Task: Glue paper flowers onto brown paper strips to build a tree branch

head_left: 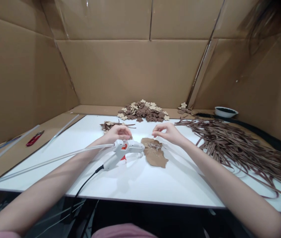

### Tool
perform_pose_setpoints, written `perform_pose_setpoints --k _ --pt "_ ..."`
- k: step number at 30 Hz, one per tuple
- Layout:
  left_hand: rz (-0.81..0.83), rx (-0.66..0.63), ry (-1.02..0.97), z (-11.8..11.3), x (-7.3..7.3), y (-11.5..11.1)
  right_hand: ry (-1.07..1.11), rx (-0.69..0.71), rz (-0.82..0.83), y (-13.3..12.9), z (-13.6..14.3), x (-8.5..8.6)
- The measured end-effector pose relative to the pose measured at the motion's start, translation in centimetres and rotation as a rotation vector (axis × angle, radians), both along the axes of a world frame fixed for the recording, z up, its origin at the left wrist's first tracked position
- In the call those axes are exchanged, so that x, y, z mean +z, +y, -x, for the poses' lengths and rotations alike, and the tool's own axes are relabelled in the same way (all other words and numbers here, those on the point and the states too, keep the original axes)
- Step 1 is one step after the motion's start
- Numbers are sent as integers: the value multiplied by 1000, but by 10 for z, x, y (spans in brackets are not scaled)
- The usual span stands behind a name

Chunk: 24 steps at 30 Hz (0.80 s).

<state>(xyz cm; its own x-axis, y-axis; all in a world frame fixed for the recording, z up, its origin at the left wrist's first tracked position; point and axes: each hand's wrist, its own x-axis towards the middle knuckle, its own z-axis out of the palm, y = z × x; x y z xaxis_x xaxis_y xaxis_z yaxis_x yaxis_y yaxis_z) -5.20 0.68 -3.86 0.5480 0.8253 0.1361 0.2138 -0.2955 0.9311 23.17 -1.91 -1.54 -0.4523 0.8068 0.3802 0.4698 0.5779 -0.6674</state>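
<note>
My left hand (pixel 119 133) is pinched closed behind the glue gun, with a small brownish bit at its fingertips that I cannot make out. The white glue gun (pixel 120 152) stands on the white table, a long clear glue stick (pixel 56 162) running out of its back. Its nozzle points right, at a torn brown cardboard piece (pixel 155 155) smeared with glue. Above and right of that cardboard, my right hand (pixel 167 132) has thumb and forefinger together; whatever is between them, if anything, is too small to tell. Neither hand touches the glue gun's handle.
Brown and cream flower cutouts (pixel 144 111) are heaped at the back. A small bunch of brown strips (pixel 110 125) lies behind my left hand, a large pile (pixel 232 142) to the right. A white bowl (pixel 226 112) stands back right, a red cutter (pixel 35 138) far left. Cardboard walls (pixel 135 72) enclose the table.
</note>
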Motion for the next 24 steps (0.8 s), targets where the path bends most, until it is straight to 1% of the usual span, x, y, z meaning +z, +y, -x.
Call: perform_pose_setpoints --k 4,11,15,19,24 --pt "12 -18 -34 3 -7 8 -14 8 39 1 -1 -1" --pt "1 -13 -15 4 -1 2 -57 -37 64 0 0 -2" --pt "14 -21 -46 6 -7 7 -77 11 101 -1 0 -1" --pt "1 -23 -43 8 -11 12 35 40 200 -1 -1 -1" --pt "32 -5 -62 7 -7 9 188 98 309 -2 -2 2"
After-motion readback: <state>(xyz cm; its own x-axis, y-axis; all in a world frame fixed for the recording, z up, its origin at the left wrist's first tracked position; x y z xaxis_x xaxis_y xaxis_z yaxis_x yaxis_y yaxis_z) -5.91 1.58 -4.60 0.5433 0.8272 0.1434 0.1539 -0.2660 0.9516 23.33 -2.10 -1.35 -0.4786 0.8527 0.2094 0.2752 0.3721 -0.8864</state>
